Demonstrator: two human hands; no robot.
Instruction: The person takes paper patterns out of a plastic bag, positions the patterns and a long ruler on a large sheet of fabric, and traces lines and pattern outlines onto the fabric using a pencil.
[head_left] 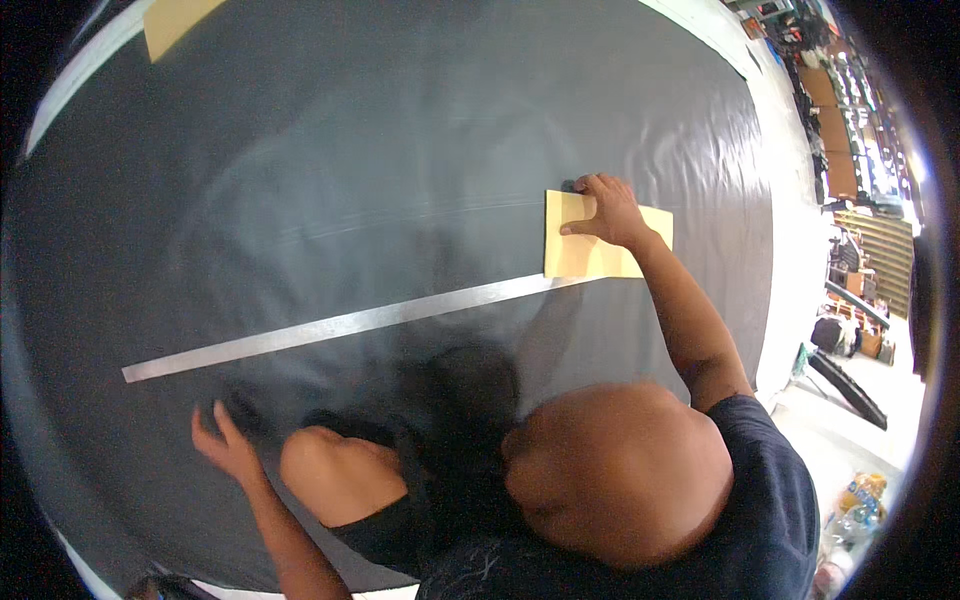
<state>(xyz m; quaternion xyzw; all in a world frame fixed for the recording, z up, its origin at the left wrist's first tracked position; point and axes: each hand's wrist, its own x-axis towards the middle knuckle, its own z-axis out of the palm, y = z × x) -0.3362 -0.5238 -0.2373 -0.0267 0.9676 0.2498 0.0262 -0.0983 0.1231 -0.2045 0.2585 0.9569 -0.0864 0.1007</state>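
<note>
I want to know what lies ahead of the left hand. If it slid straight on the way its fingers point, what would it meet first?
Probably the metal ruler. The left hand rests on the dark sheet, fingers pointing up the picture, with only bare sheet between it and the ruler.

Pale floor (pixel 800 250); cluttered shelves (pixel 850 150) at right.

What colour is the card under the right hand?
Pale yellow, plain with no pattern: the card lies flat on the dark sheet under the right hand. Seen in the head view.

Dim, fisheye-warped, glare at right
</note>
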